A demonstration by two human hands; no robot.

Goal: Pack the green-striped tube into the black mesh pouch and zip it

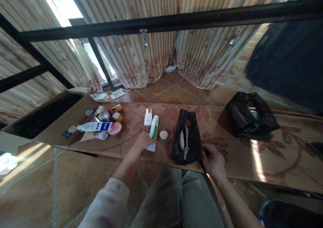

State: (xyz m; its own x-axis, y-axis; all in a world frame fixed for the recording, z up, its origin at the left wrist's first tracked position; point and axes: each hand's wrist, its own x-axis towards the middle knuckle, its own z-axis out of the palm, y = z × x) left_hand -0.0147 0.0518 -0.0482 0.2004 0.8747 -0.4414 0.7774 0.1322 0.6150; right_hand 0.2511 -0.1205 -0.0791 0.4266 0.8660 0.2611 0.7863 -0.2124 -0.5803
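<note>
My left hand (143, 142) is closed on a white and green squeeze tube (154, 128), which lies at a slant on the cloth. Just beyond it stands a white bottle with a gold cap (148, 117). A small round cream-coloured item (164, 135) rests between the tube and a black mesh pouch (194, 137). The pouch's top gapes, and slim pale items (186, 142) show inside. At the pouch's lower right side, my right hand (214, 162) has its fingers curled against the mesh; the fingertips are partly hidden.
To the left, several cosmetics lie in a heap, among them a white and blue tube (94, 126) and a pink round compact (115, 128), beside a cardboard box (58, 122). A second black mesh bag (252, 117) sits at the right on the brown patterned cloth (285, 157). A black rail (161, 23) crosses behind.
</note>
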